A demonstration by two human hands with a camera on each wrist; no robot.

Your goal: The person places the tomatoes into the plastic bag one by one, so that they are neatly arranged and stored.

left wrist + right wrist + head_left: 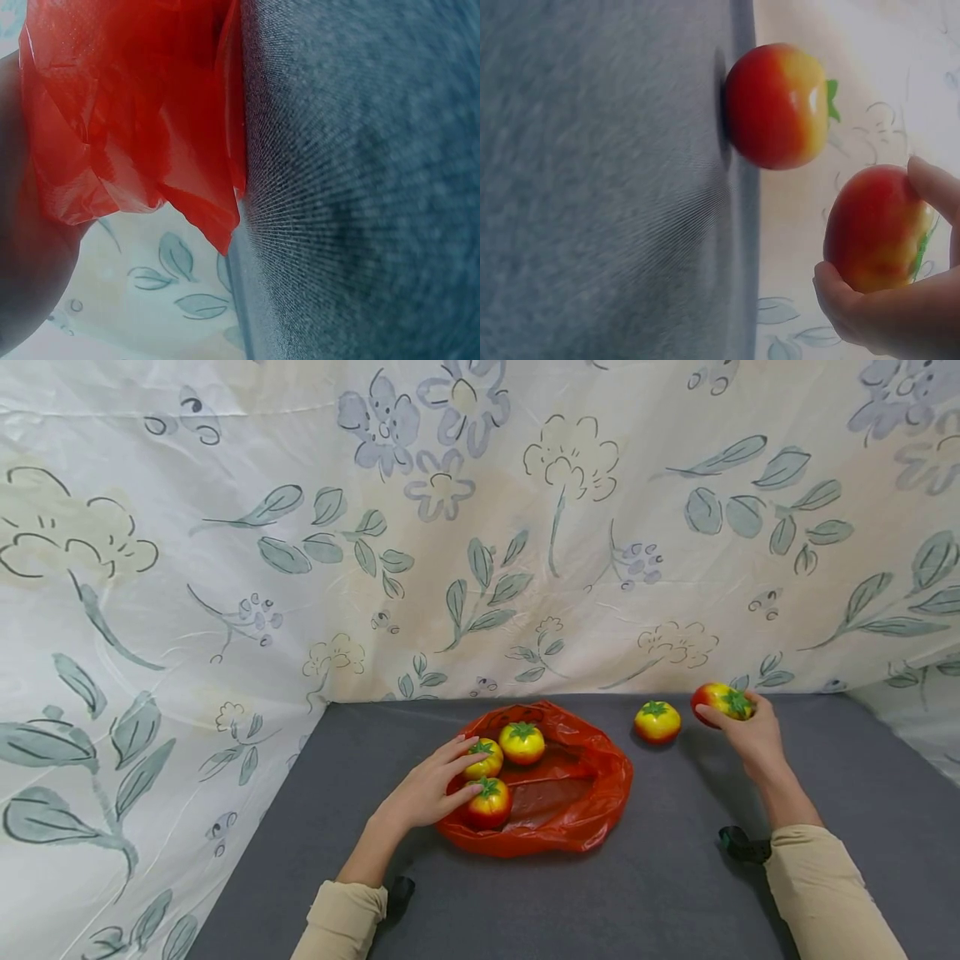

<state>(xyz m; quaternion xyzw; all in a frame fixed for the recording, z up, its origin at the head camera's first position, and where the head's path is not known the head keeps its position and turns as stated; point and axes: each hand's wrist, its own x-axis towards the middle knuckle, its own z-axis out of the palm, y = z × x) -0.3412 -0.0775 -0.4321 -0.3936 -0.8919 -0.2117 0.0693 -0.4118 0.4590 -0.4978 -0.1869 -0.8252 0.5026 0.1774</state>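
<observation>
My right hand grips a red-and-yellow toy tomato with a green leafy top, holding it above the table. In the right wrist view that held tomato sits between thumb and fingers. Another tomato stands on the table to its left, also seen in the right wrist view. My left hand rests over the left rim of a red plastic bag, fingers spread and fairly straight. Inside the bag, its fingertips touch the near tomato and the tomato behind it; a third tomato lies beyond.
A dark grey tabletop lies under everything. Behind it and along the sides hangs a pale cloth with flowers and leaves. Dark straps show at both wrists.
</observation>
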